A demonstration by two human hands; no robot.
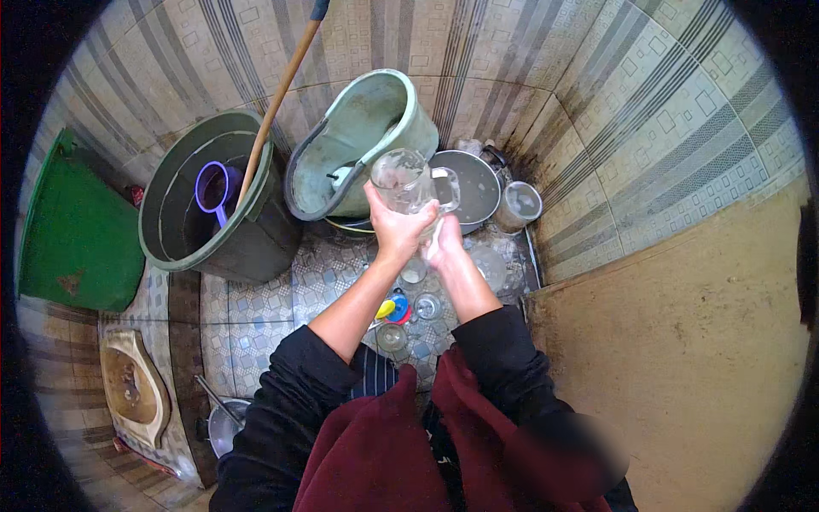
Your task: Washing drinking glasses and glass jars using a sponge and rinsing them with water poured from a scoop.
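My left hand (398, 230) grips a clear glass mug (402, 182) with a side handle, holding it up in front of me above the tiled floor. Close against the mug's lower part is my right hand (446, 242). Something white shows along its palm, but whether it holds this or the mug is hidden. Below my hands, a drinking glass (414, 271), a second glass (427, 307) and a third glass (391, 337) stand on the floor. Among them lie blue and red plastic pieces (399, 311) and a yellow item (385, 310).
A pot of greyish water (470, 192) and a clear container (519, 203) stand by the wall. A pale green tub (365, 141) leans beside a large bucket (249, 253) holding a purple dipper (206, 203) and a wooden handle (281, 96). Left is a squat toilet (153, 384); right, a panel (659, 333).
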